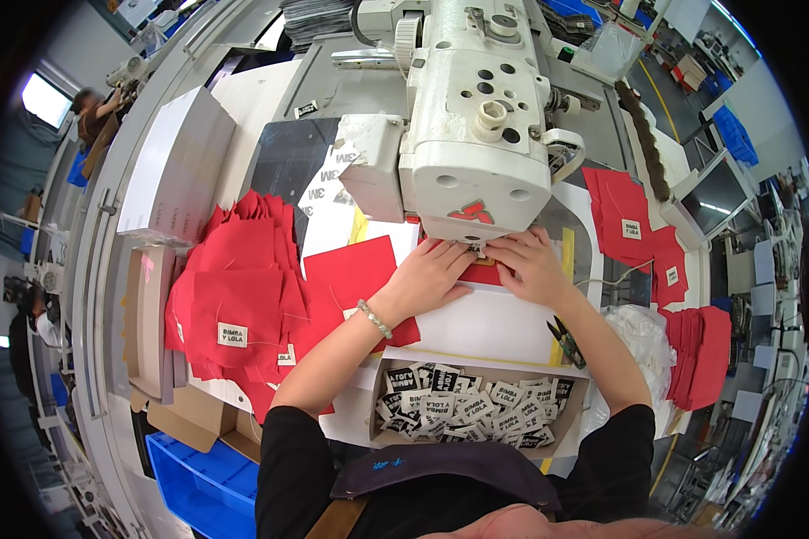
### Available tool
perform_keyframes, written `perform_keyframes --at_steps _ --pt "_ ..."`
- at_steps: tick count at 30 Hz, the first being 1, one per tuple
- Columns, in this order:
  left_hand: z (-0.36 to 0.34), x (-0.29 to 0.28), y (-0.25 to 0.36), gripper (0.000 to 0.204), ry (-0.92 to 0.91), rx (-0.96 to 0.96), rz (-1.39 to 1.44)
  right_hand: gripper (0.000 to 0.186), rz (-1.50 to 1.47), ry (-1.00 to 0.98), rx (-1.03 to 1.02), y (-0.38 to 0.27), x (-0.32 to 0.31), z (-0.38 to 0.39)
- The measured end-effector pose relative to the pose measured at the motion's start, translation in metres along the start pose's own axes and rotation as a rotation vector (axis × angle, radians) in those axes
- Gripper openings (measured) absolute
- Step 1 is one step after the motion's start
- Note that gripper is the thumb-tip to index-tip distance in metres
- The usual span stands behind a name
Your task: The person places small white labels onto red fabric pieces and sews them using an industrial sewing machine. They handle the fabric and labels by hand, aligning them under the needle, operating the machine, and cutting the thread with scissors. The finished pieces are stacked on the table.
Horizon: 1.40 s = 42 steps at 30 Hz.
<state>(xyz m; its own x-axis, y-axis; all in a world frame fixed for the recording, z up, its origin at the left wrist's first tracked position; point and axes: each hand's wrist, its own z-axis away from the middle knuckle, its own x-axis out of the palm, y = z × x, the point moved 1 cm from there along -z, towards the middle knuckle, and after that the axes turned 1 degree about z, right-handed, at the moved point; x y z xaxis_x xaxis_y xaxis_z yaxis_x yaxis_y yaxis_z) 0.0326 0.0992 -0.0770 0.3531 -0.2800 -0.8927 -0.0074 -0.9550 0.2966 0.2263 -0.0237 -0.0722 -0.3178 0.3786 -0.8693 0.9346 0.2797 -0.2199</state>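
A white sewing machine stands at the centre. At the foot of its head, a small printed label lies over red fabric. My left hand rests there with fingers stretched toward the label and thumb apart. From the other side, my right hand lays slightly bent fingertips at the label and fabric. The machine head and my fingers partly hide both pieces. A loose red sheet lies beside my left wrist. Black-handled thread snips lie by my right forearm.
Red pouches are heaped left and stacked right. A tray of labels sits below my hands. Also around are a white box, plastic bags, a blue crate, a screen and a co-worker at far left.
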Motion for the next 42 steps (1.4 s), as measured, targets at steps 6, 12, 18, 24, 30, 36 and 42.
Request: perform_keyframes --at_steps 6,12,18,24,30,36,42 --pt "0.000 0.005 -0.001 0.051 0.022 0.027 0.021 0.031 0.058 -0.008 -0.065 -0.004 -0.002 0.006" --pt "-0.007 0.009 0.000 0.044 0.027 0.020 0.086 0.037 0.066 -0.044 -0.089 -0.003 0.004 0.011" --pt "-0.010 0.009 0.000 0.034 -0.013 -0.017 0.142 0.041 0.046 -0.101 -0.061 -0.001 0.006 0.013" --pt "-0.004 0.001 -0.003 0.034 0.068 0.049 0.070 0.043 0.041 -0.126 0.006 -0.003 0.005 0.008" --pt "0.019 -0.012 -0.012 0.024 0.110 -0.004 -0.049 0.038 0.042 -0.067 -0.061 -0.003 0.002 0.004" --pt "0.024 -0.021 -0.019 0.021 0.077 -0.073 -0.070 0.037 0.037 -0.075 -0.090 -0.005 -0.001 0.001" --pt "0.019 -0.017 -0.019 0.018 0.148 -0.045 -0.028 0.035 0.022 -0.100 -0.055 -0.010 0.004 -0.006"
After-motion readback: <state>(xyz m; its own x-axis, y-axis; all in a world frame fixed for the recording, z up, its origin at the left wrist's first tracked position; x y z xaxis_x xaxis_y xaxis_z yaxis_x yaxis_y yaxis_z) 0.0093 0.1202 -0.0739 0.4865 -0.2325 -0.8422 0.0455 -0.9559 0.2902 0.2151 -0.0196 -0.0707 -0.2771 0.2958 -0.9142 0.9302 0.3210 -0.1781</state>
